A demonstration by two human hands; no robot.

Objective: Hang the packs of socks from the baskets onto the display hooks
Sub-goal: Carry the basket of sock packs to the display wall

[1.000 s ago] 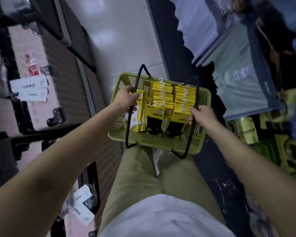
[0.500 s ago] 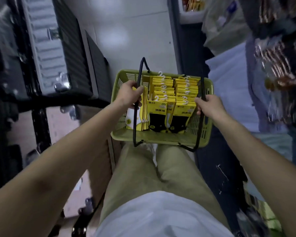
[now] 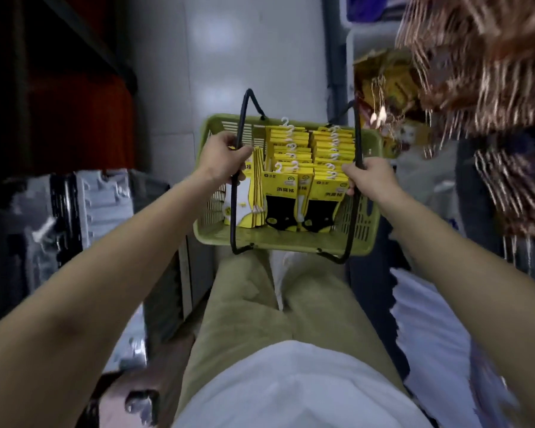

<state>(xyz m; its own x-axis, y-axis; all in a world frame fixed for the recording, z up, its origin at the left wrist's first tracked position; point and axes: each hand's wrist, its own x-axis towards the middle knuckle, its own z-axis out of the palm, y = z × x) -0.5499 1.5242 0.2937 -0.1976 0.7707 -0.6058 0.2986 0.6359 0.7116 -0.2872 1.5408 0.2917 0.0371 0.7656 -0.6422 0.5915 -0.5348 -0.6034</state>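
I am standing in a narrow shop aisle. Beyond the basket (image 3: 288, 247) runs a pale, glossy tiled floor (image 3: 244, 57). To the left of the basket stands a silver ribbed suitcase (image 3: 105, 205), with dark shelving above it. To the right of the basket hang fringed brownish scarves (image 3: 476, 57), blurred, with folded pale cloth (image 3: 439, 335) below them. Under the near edge of the basket are my khaki trousers (image 3: 291, 304) and white shirt (image 3: 291, 387).

There is one basket, green slotted plastic, held level in front of me. It has two black wire handles. My left hand (image 3: 221, 157) is curled tight round the left handle (image 3: 240, 125), and my right hand (image 3: 369, 177) is curled tight round the right handle (image 3: 357, 131).

The sock packs (image 3: 291, 168) are all inside the basket. They lie in two overlapping rows of yellow cards, each card topped with a small white hook. A third bunch stands on edge against the left side, beside my left hand. The front pack of each of the two rows shows black socks. The pack facing out in the left bunch shows a white one. The cards overlap too closely for me to count how many packs there are.
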